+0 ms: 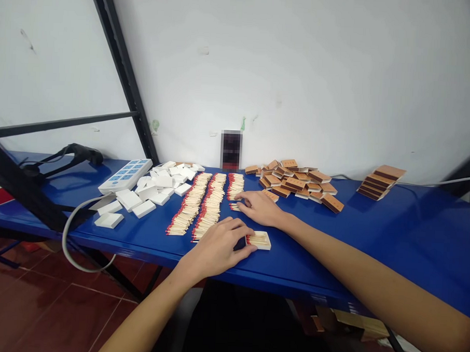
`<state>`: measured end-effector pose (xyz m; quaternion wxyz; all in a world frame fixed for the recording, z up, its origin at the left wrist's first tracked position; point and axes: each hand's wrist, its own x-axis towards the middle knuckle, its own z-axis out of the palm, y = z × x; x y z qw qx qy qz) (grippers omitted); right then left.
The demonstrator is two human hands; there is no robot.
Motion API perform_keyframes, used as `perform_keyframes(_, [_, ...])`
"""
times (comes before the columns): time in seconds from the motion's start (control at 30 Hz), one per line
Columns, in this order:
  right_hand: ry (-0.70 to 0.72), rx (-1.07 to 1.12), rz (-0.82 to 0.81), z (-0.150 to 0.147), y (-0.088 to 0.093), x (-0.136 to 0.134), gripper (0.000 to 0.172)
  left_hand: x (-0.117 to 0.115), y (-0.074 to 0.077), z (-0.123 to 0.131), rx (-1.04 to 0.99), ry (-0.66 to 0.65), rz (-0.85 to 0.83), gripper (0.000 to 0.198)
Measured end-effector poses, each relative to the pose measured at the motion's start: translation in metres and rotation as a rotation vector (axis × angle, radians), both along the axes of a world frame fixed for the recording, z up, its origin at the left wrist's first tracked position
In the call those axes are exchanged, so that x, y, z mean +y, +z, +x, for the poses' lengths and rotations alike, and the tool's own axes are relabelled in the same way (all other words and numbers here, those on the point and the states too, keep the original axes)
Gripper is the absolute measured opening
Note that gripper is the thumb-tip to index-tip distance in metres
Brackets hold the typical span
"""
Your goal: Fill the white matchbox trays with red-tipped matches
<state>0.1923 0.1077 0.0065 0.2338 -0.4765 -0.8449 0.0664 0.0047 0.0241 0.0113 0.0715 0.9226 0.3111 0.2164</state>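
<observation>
My left hand [220,244] rests on the blue table [373,228], its curled fingers gripping a small white matchbox tray [260,240] that has red-tipped matches in it. My right hand [259,206] lies just behind it, fingers bent down onto the near end of the rightmost row of matches [235,186]. Two longer rows of matches [200,203] stretch to the left of it.
A heap of white inner trays [156,188] lies at the left, beside a white power strip [126,175] with a grey cable. Brown matchbox sleeves [297,184] are piled at the back right, with a neat stack [380,182] farther right. A black metal frame [119,62] crosses the left.
</observation>
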Motion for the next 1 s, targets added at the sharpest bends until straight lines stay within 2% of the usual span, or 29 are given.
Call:
perform_keyframes(0.33, [0.057, -0.123, 0.069, -0.0002, -0.0027, 0.0009, 0.029, -0.0002, 0.0003, 0.0009, 0.0, 0.014, -0.003, 0.023])
perform_keyframes(1.0, [0.046, -0.125, 0.063, -0.0001, -0.005, 0.0022, 0.029, 0.0006, -0.001, 0.0008, 0.009, 0.012, 0.005, 0.023])
